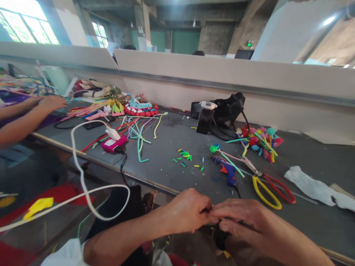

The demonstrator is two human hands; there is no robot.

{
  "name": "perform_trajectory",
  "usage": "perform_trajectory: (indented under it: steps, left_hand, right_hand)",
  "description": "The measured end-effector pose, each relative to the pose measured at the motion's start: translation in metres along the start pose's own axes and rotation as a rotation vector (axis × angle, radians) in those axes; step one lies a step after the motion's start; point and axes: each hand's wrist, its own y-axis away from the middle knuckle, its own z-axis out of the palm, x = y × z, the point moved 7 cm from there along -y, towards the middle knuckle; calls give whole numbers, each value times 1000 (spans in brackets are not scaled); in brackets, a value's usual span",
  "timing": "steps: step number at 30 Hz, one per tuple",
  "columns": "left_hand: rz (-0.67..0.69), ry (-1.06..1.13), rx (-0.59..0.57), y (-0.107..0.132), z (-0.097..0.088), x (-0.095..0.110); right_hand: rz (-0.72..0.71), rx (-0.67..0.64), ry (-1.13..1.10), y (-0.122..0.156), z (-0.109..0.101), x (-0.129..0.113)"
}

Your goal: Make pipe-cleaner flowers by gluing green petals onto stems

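My left hand (191,210) is closed, its curled fingers meeting my right hand's fingertips at the table's front edge. My right hand (246,221) reaches in from the right, fingers pressed together and thumb below. Whatever lies between them is hidden; a dark shape (220,238) shows beneath. Just beyond lies a blue hot glue gun (229,171) with an orange trigger. To its right rest scissors (266,181) with one yellow and one red handle. A green fuzzy flower (215,148) on a pink stem lies near the glue gun. Small green and yellow clippings (185,155) are scattered left of it.
A magenta power adapter (114,143) with a looping white cable (83,177) sits left. Pipe cleaners (140,138) lie behind it. At the back stand a phone (205,120) and a black bag (229,111). Colourful fuzzy flowers (260,142) lie right. Another person's arms (30,114) are at far left.
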Motion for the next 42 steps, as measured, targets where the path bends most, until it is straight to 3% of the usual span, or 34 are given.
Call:
perform_trajectory:
  steps: [3, 5, 8, 10, 12, 17, 20, 24, 27, 30, 33, 35, 37, 40, 42]
  left_hand:
    - [88, -126, 83, 3, -3, 6]
    - [109, -151, 76, 4, -1, 4]
    - [223, -228, -105, 7, 17, 4]
    - [301, -279, -291, 12, 35, 2]
    - [363, -315, -386, 15, 45, -2]
    - [551, -451, -399, 14, 62, 4]
    - [465, -510, -387, 6, 70, 6]
    - [406, -362, -401, 2, 64, 17]
    - [499, -105, -474, 3, 50, 26]
    - [554, 190, -454, -1, 32, 29]
    - [480, 348, -380, -6, 24, 25]
    - [397, 350, -223, -9, 15, 22]
    - [386, 370, -17, -9, -1, 25]
    - [511, 367, 299, -3, -31, 36]
    - [576, 283, 442, 0, -42, 38]
  right_hand:
    - [38, 268, 97, 14, -30, 13]
    - [134, 460, 142, 25, -53, 32]
    - [285, 688, 119, 33, -78, 61]
    - [289, 683, 73, 25, -79, 71]
    - [252, 599, 48, 10, -69, 75]
    - [286, 524, 108, -14, -47, 90]
    - [336, 496, 126, -25, -38, 103]
    - [327, 488, 155, -43, -30, 105]
    - [255, 506, 88, -53, -22, 93]
    - [235, 467, -97, -59, -9, 84]
    - [288, 319, -205, -63, 13, 77]
    - [291, 268, -279, -66, 25, 71]
    - [272, 315, -436, -68, 29, 65]
    - [232, 462, -715, -69, 26, 63]
    - [242, 505, -803, -67, 21, 68]
